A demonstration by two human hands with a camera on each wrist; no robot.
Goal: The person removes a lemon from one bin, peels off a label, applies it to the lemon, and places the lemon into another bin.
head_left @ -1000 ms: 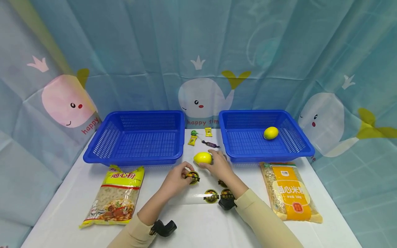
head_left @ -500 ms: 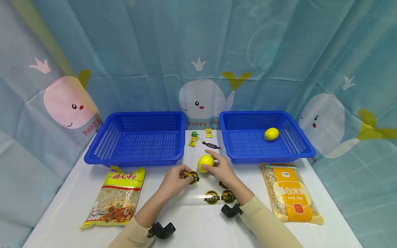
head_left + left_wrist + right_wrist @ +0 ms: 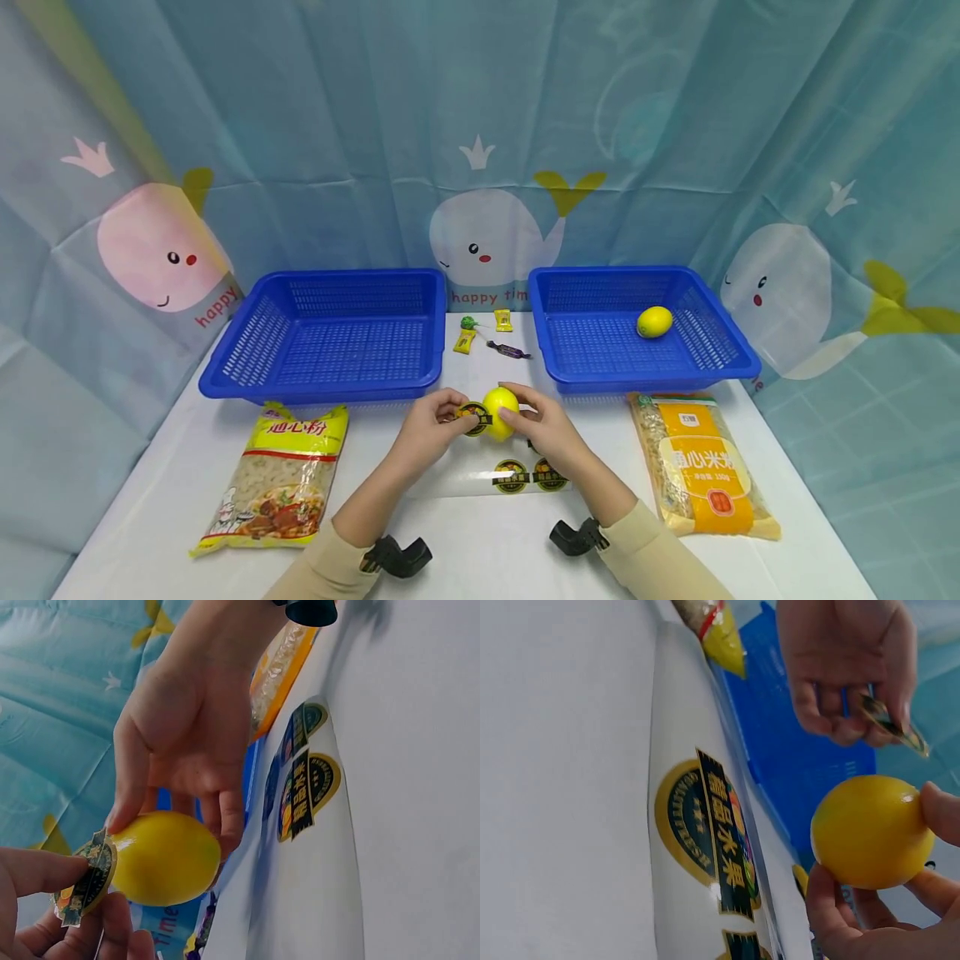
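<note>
My right hand (image 3: 551, 429) grips a yellow lemon (image 3: 500, 412) above the table, thumb on the near side. Between thumb and fingers, my left hand (image 3: 426, 429) pinches a round black-and-gold sticker (image 3: 474, 418). The left wrist view has the sticker (image 3: 91, 877) at the side of the lemon (image 3: 166, 857); whether they touch I cannot tell. In the right wrist view the sticker (image 3: 891, 724) is tilted nearly edge-on, above the lemon (image 3: 872, 831). Below the hands lies a glossy sticker sheet (image 3: 457, 479) with several like stickers, one partly hidden by my right hand.
Two blue baskets stand at the back: the left basket (image 3: 352, 390), and the right basket (image 3: 645, 383) holding another lemon (image 3: 655, 322). Between them lie several wrapped candies (image 3: 508, 350). A macaroni bag (image 3: 277, 479) is at left, another bag (image 3: 705, 467) at right.
My right hand has picked up the lemon from the table, turned it and brought it toward me, next to the sticker. The left hand, still pinching the sticker, has shifted slightly right.
</note>
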